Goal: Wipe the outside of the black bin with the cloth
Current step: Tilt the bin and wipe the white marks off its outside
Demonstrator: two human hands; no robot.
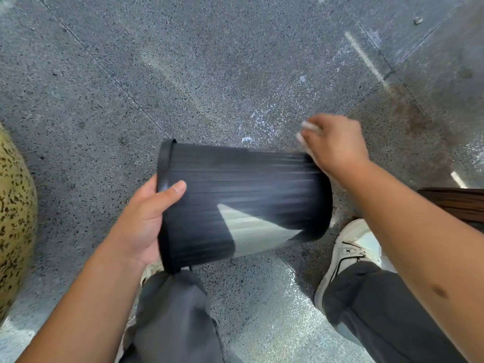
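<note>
The black ribbed bin (235,195) lies on its side in the air above the floor, its rim to the left and its base to the right. My left hand (146,221) grips the rim, thumb on the outer wall and fingers hidden inside. At the bin's base end, my right hand (335,145) is curled round a pale cloth (305,132). Only a small blurred bit of cloth shows past the fingers. A bright patch of light falls on the bin's lower side.
Grey speckled floor (209,74) with tile seams lies all around. My legs in dark trousers and a white shoe (348,250) stand below the bin. A yellow spotted rounded object (13,218) is at the left edge, something brown (458,203) at the right edge.
</note>
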